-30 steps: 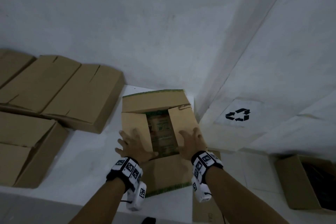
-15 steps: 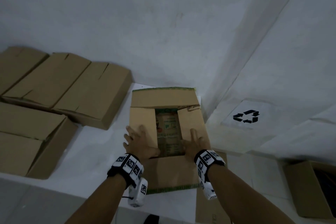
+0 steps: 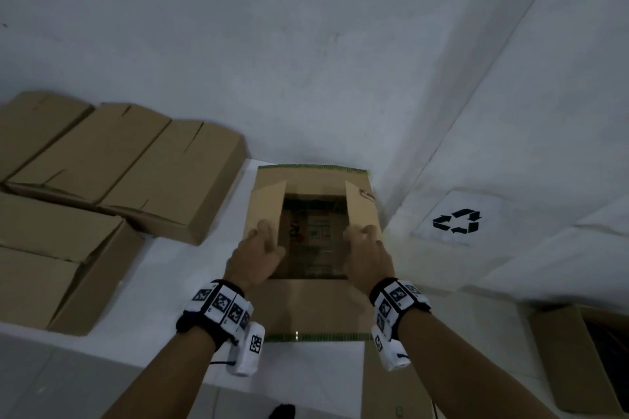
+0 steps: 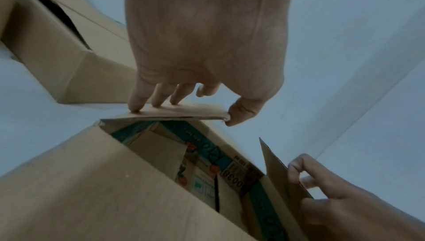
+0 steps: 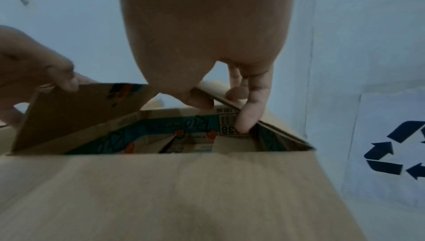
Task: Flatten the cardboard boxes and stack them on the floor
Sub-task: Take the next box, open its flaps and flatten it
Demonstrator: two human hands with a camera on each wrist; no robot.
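A brown cardboard box [image 3: 316, 309] with green-edged flaps stands on the white table [image 3: 163, 275], its top open and blue printed panels showing inside. My left hand [image 3: 258, 248] pinches the left inner flap [image 3: 263, 211], fingers on top and thumb under its edge; the same hand [image 4: 184, 107] and flap [image 4: 184, 113] fill the left wrist view. My right hand [image 3: 364, 245] pinches the right inner flap [image 3: 362, 211], thumb inside and fingers outside, as the right wrist view shows of the hand [image 5: 220, 103]. Both flaps are raised at an angle.
Several closed cardboard boxes [image 3: 136, 173] lie on the table to the left. A white surface with a recycling symbol [image 3: 457, 221] is at right, against the wall. Another open box [image 3: 578, 357] sits low at the right, and cardboard [image 3: 391, 395] stands below the table edge.
Both hands went from pressing flat on the inner flaps to pinching their edges. The two flaps have lifted up and outward, showing more of the box's inside.
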